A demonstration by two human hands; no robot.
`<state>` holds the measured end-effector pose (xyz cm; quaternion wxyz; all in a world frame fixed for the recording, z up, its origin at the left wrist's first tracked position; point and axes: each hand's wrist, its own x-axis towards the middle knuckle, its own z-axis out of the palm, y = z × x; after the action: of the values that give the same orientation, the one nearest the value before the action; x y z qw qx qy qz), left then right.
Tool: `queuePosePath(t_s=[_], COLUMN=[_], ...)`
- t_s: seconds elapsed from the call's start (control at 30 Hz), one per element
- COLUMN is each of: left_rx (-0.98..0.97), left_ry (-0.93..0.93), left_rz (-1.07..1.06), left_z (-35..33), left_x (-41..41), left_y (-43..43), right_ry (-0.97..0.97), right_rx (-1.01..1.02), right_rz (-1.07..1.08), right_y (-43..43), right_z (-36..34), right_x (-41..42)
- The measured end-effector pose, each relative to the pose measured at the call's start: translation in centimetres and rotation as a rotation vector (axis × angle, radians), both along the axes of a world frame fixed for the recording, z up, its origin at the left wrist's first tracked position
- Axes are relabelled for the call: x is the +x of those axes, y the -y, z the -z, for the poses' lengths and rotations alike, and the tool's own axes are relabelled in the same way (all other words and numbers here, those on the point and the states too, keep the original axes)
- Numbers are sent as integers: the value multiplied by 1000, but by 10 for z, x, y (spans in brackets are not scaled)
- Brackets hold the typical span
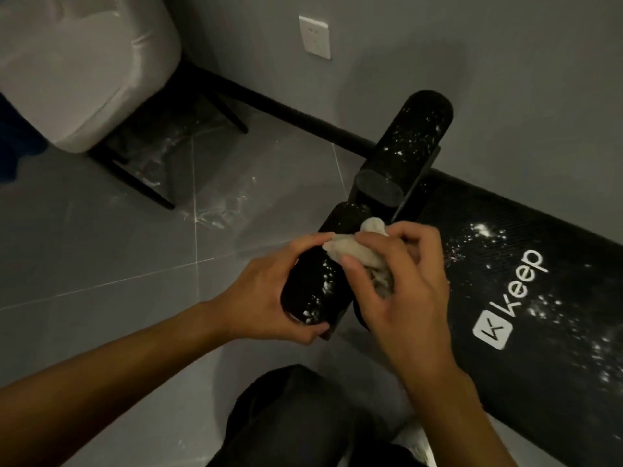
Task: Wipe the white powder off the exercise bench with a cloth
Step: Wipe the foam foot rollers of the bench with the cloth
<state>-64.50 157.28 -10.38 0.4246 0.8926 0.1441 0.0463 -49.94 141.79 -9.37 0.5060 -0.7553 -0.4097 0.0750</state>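
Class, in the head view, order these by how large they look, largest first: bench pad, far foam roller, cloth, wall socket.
1. bench pad, though part is out of frame.
2. far foam roller.
3. cloth, nearer the camera and partly hidden in the right hand, so unsure.
4. wall socket.

White lettering reads "keep" on the black pad of my exercise bench — beside it, a white square logo with a "K" mark.
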Motion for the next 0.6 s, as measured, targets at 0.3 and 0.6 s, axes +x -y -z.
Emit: queuePosePath(t_s=[0.3,0.6], left_rx=[-29,-44], left_ry=[188,340], left_rz=[5,-5], left_z=[23,35], left_x=[1,-3], left_y=[-2,4], right_ry=[349,509], right_rx=[140,146], right_rz=[-72,-94], right_y=[-3,12], right_z=[19,26], right_x=[2,-15])
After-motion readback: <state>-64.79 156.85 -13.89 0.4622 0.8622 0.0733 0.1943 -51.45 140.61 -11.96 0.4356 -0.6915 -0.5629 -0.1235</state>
